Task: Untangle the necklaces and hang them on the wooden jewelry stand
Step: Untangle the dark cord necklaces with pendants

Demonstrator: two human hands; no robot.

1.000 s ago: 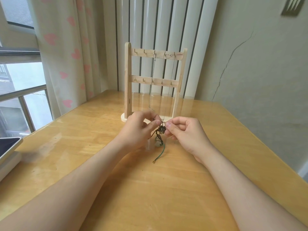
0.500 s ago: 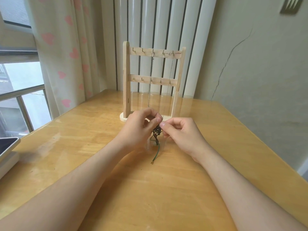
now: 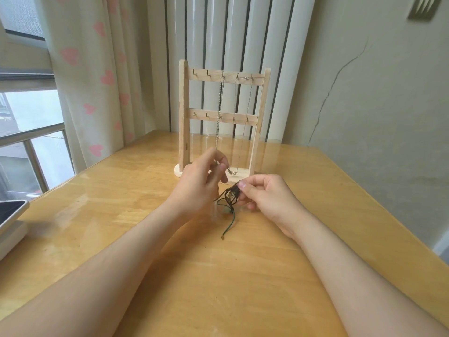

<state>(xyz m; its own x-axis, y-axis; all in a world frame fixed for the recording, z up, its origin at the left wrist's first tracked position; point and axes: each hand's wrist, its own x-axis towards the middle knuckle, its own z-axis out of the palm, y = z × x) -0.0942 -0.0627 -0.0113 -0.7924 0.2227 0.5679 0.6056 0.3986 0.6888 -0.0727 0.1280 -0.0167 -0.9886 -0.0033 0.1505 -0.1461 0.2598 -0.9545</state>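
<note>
A green cord (image 3: 228, 227) trails across the wooden surface (image 3: 218, 288) from a dark tangle (image 3: 230, 197). The right hand (image 3: 267, 198) pinches that tangle between thumb and forefinger, its other fingers curled. Just beside it, the left hand (image 3: 201, 183) curls round and pinches the low end of a silver chain (image 3: 221, 98), which hangs from the top rail of the wooden jewelry stand (image 3: 184, 117). A thinner chain (image 3: 248, 100) hangs there too. The hands hide part of the stand's base. A dark-screened device (image 3: 9, 212) lies far left, and a heart-print curtain (image 3: 92, 69) hangs behind.
</note>
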